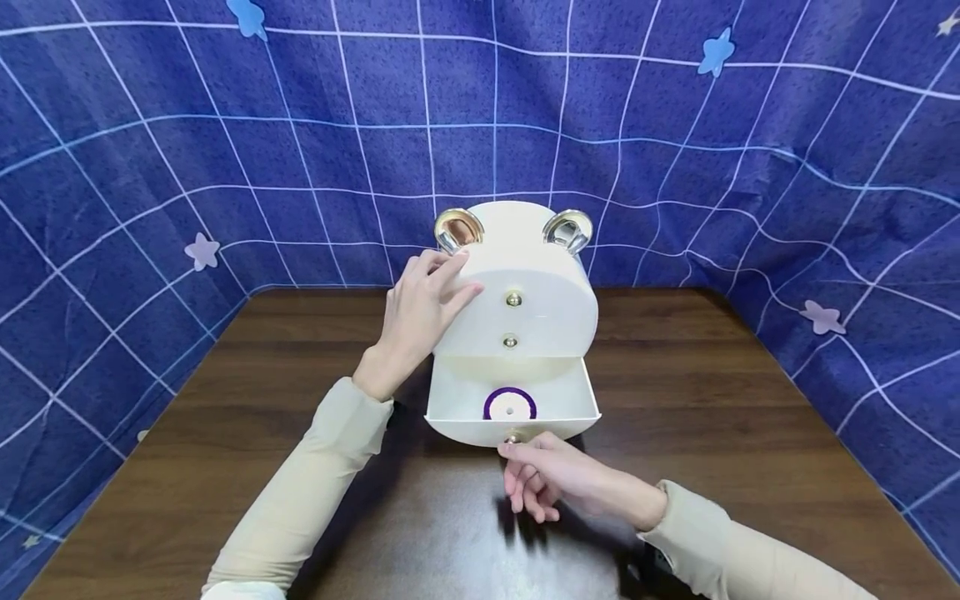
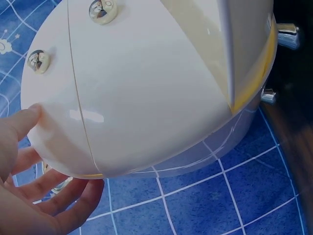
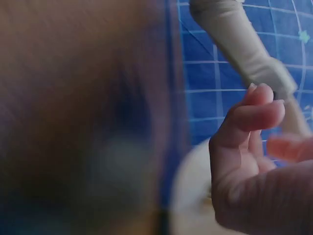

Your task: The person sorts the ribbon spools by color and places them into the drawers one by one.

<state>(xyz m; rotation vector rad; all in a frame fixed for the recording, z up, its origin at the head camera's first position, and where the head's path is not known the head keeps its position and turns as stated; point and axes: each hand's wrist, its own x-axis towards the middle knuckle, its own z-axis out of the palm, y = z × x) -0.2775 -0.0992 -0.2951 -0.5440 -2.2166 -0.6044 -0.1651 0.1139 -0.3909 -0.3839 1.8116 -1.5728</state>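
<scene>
A white, rounded drawer cabinet (image 1: 517, 250) with two shiny ears stands on the table, its bottom drawer (image 1: 442, 400) pulled out. Inside the drawer is a white disc with a purple rim (image 1: 510, 405). My left hand (image 1: 420, 304) holds the cabinet's upper left side; in the left wrist view the thumb (image 2: 27, 120) lies on the front and the fingers bend around the edge. At the drawer's front, my right hand (image 1: 555, 475) pinches the small gold knob (image 1: 513, 438) between thumb and index finger, the other fingers loosely curled below. The right wrist view is partly blurred.
Two more knobs, an upper one (image 1: 513, 299) and a lower one (image 1: 510, 341), sit on the cabinet's front. The dark wooden table (image 1: 675, 375) extends to both sides. Behind it hangs a blue curtain (image 1: 337, 150) with white grid lines and stars.
</scene>
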